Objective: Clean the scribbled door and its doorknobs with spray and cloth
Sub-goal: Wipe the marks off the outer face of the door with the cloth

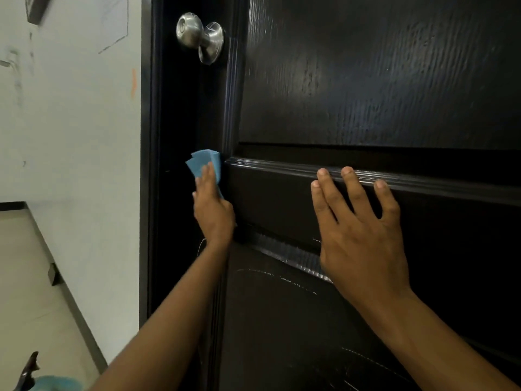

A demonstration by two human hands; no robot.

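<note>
The dark panelled door (366, 80) is filling most of the view, its wood grain gleaming up top, and pale scribble lines (277, 279) are showing across the lower panel. The folded blue cloth (204, 163) is sitting flat against the door's left stile, right beside the corner of the moulding, well below the silver doorknob (200, 35). The left hand (212, 207) is pressing that cloth to the wood, fingers closed over it, with the cloth's top sticking out above the fingertips. Over on the other side, the right hand (361, 235) is lying open and empty, fingers spread, palm flat on the middle rail, fingertips reaching the ridge of the upper moulding. Both bare forearms are coming up from the bottom of the view. To the left, a pale wall (70, 136) is carrying grey smudges and an orange mark (134, 83). Down in the bottom-left corner a dark trigger-like shape over something teal (42, 380) is peeking in, too cut off to tell what it is.
</note>
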